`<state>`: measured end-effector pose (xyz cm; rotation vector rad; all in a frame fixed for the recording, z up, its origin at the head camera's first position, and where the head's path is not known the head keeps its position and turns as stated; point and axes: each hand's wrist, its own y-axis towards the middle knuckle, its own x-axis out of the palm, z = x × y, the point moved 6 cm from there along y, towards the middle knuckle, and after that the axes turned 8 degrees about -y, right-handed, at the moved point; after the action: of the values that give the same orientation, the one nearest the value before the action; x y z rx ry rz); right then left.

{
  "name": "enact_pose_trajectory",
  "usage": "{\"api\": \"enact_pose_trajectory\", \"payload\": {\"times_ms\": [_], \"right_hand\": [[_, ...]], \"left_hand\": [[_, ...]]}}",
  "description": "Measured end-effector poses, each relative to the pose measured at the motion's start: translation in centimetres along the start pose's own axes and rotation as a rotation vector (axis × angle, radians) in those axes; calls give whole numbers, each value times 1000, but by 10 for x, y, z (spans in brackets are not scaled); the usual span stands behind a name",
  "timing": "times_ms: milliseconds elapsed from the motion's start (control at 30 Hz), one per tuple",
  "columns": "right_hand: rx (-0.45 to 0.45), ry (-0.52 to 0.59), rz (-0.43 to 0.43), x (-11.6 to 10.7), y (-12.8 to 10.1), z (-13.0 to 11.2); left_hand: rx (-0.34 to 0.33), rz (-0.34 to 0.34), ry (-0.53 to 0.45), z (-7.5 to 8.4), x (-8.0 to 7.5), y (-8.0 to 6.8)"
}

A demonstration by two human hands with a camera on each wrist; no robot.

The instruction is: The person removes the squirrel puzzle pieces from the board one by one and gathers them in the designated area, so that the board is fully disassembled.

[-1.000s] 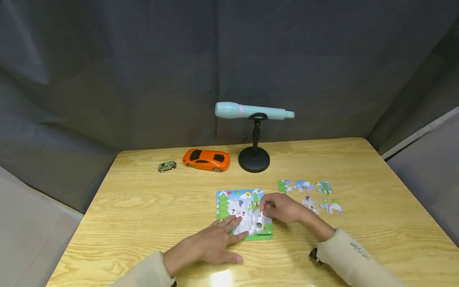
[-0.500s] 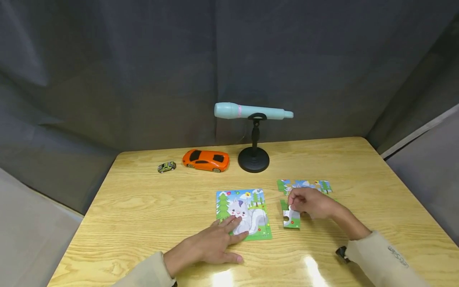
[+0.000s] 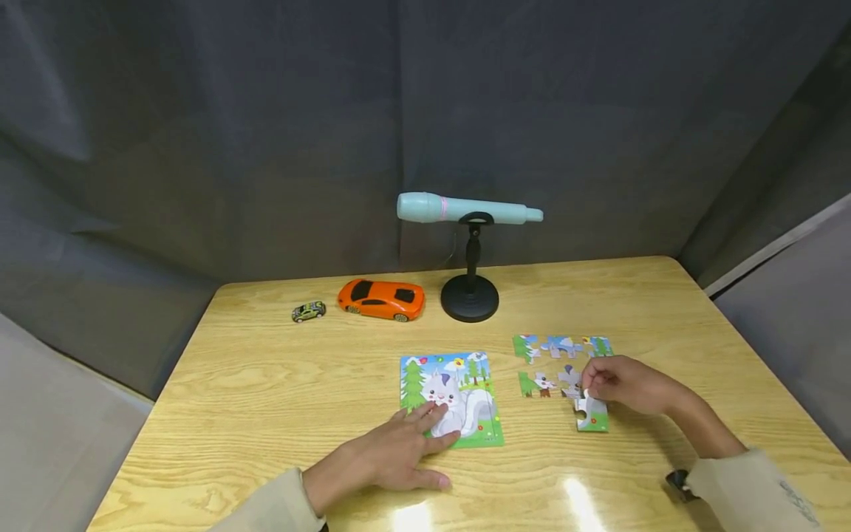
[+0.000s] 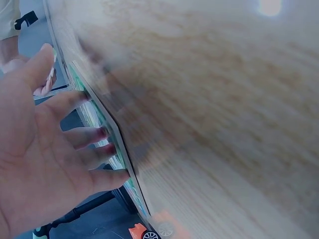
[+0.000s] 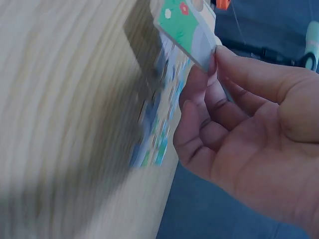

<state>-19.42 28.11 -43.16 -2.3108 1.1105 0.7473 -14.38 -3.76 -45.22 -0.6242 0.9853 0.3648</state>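
Right hand: the right hand point(image 3: 621, 384) pinches a puzzle piece point(image 3: 591, 414) between thumb and fingertips, fingers curled on its upper edge.
Piece position: it hangs just below the hand, over the desk point(image 3: 279, 384), at the near right corner of the loose pieces point(image 3: 561, 362).
Bearing: the puzzle board point(image 3: 452, 399) lies well to the left of the held piece, with the loose pieces between.
Left hand: the left hand point(image 3: 392, 458) lies flat, fingers straight, pressing the board's near edge; it grips nothing.
Nearer hand: the left for the board, the right for the loose pieces.
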Motion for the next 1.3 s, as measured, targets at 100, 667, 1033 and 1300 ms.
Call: {"api": "enact_pose_trajectory", "payload": {"times_ms": [100, 667, 1033, 1300], "right_hand": [[-6, -7, 6, -3, -8, 9], [141, -104, 64, -6, -27, 34], [298, -277, 146, -9, -30, 43], [324, -315, 148, -11, -26, 35]], "left_hand": [[0, 3, -1, -1, 0, 0], [6, 23, -2, -4, -1, 0], [10, 27, 4, -2, 0, 0], [16, 22, -19, -1, 0, -1]]}}
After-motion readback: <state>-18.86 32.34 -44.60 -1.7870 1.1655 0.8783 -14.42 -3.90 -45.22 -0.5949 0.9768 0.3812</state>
